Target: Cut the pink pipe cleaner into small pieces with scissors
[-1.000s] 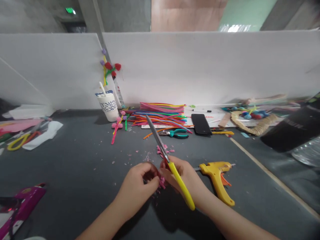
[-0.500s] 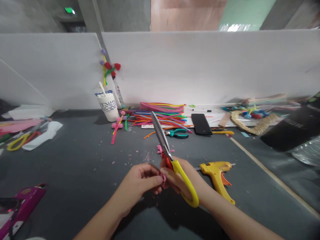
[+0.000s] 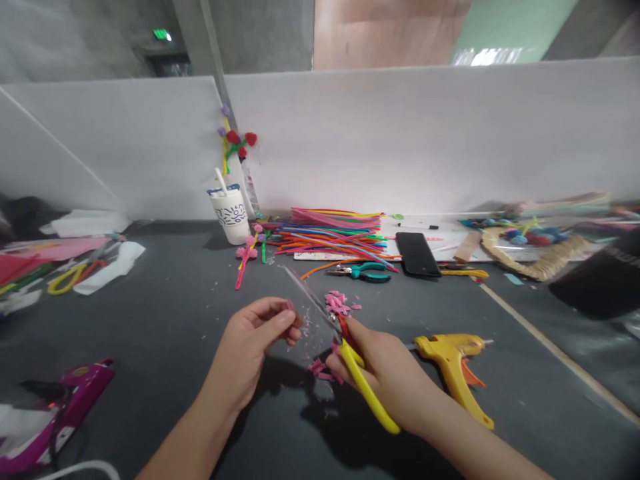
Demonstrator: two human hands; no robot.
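Note:
My left hand (image 3: 257, 340) pinches a small pink piece (image 3: 290, 305) between thumb and fingers, over the dark table. In my right hand (image 3: 387, 367) are scissors (image 3: 369, 392) with yellow and red handles. Their blades, blurred, point up and left, beside the left fingertips but apart from them. One pile of cut pink pieces (image 3: 338, 302) lies just beyond the scissors. A second group of pink bits (image 3: 320, 369) is below the right fingers, where another pink scrap shows by the fingertips. Fine pink crumbs are scattered between the hands.
Behind lie colourful pipe cleaners (image 3: 335, 233), teal-handled pliers (image 3: 367, 271) and a black phone (image 3: 419, 254). A yellow glue gun (image 3: 453, 367) rests at right, a magenta device (image 3: 75, 407) at left. A white cup (image 3: 231, 217) stands near the partition (image 3: 400, 140).
My hands have moved apart, the left one raised with a pink piece. The scissors have tipped further left and lower. More pink pieces now show on the table. The view has shifted slightly.

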